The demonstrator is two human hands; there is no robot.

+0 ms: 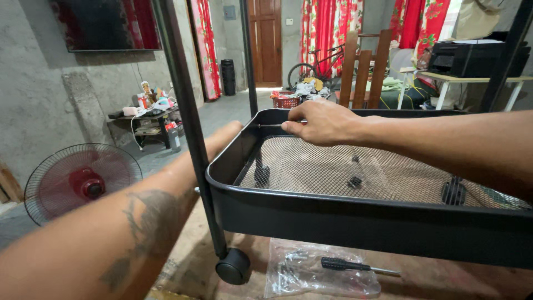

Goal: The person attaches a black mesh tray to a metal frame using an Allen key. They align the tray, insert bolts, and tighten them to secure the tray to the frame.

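A black metal cart tray [344,222] with a mesh bottom fills the middle of the view, with black upright poles [189,128] at its corners. My right hand [325,123] rests on the tray's far rim, fingers closed on a thin metal tool [269,125] that points left toward the back pole. My left forearm reaches along the outside of the tray's left wall. Only the wrist end of my left hand [225,136] shows, and its fingers are hidden behind the tray corner. Small dark fittings [354,181] lie on the mesh.
Under the tray, a caster wheel [233,266] sits on the floor beside a clear plastic bag [311,278] and a black-handled screwdriver [347,265]. A red floor fan [83,183] stands at the left. Behind are a wooden chair [363,69], a cluttered low table [149,115] and a printer [472,55].
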